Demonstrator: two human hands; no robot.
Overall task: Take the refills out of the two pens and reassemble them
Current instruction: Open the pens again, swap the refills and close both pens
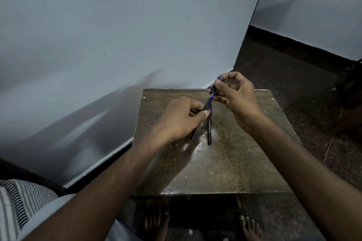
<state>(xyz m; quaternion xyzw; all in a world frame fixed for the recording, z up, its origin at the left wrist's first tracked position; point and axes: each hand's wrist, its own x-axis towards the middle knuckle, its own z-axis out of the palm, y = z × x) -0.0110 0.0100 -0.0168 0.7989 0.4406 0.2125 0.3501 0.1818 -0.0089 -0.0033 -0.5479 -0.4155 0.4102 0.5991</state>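
Two dark pens with blue ends are over a small brown table [235, 162]. One pen [209, 129] lies on the tabletop, pointing away from me, white lettering along its barrel. The other pen [205, 109] is lifted and tilted. My left hand [180, 119] grips its barrel near the middle. My right hand [237, 94] pinches its upper end, where a dark cap or tip piece [214, 88] with blue at its top sits between thumb and fingers. A blue section shows just below that piece. The held pen's lower end pokes out under my left hand.
A white wall [117, 35] stands close behind and left of the table. Dark floor [293, 76] spreads to the right, with a dark object at the far right edge. Bare feet [250, 227] show under the table's near edge. Striped cloth [17, 201] covers my lap at lower left.
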